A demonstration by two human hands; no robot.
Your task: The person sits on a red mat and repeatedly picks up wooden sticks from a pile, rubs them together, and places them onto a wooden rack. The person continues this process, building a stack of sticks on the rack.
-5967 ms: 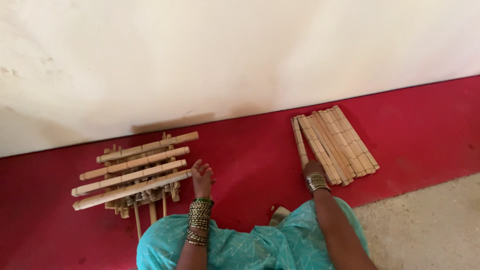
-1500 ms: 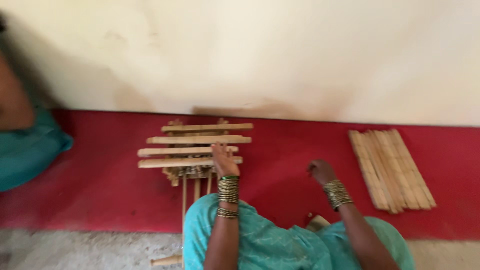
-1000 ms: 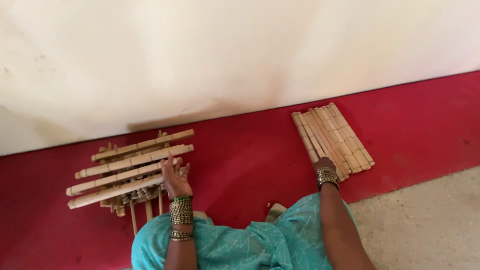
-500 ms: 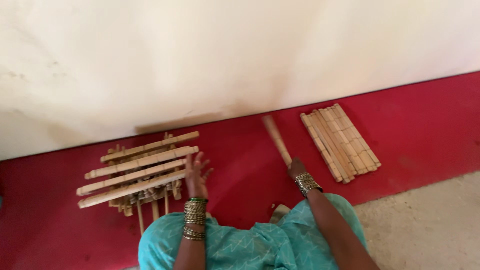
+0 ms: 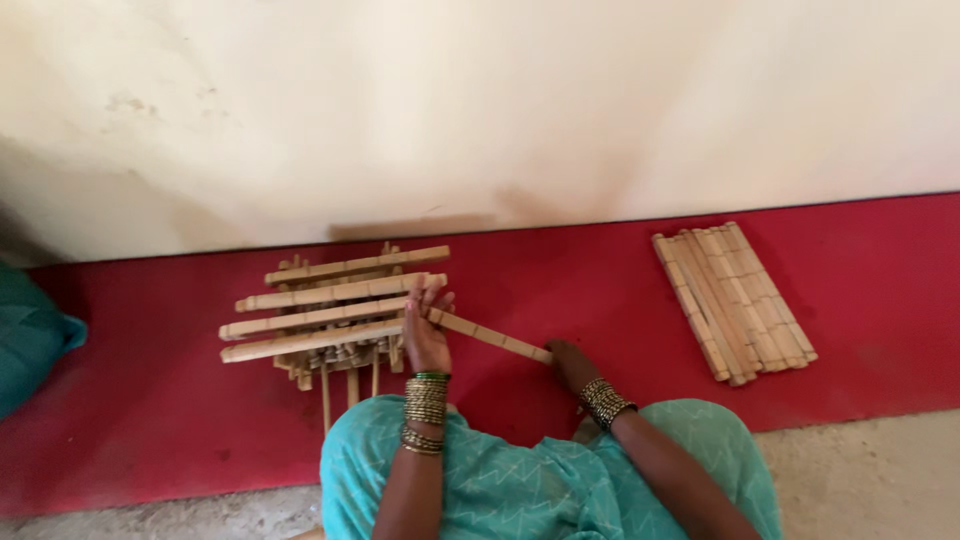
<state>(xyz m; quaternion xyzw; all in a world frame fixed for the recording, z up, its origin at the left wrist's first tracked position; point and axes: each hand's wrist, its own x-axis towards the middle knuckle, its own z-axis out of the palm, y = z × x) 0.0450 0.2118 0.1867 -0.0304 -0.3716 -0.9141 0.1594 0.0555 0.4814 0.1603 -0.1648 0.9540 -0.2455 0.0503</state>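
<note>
A bamboo stick (image 5: 490, 337) lies slanted between my two hands, just above the red floor. My right hand (image 5: 572, 364) grips its right end. My left hand (image 5: 426, 332) holds its left end, fingers wrapped around it, next to a stacked bamboo frame (image 5: 320, 310). The frame has several long horizontal sticks laid over thinner crosswise pieces. Both wrists carry bangles.
A flat pile of loose bamboo sticks (image 5: 733, 299) lies on the red floor band (image 5: 150, 400) to the right. A pale wall (image 5: 500, 100) rises right behind. Bare grey floor (image 5: 860, 480) is at the lower right. A teal cloth bundle (image 5: 30, 340) sits at the left edge.
My right hand took a stick from the right-hand pile and carried it left. My left hand left the frame's edge and now holds the stick's other end.
</note>
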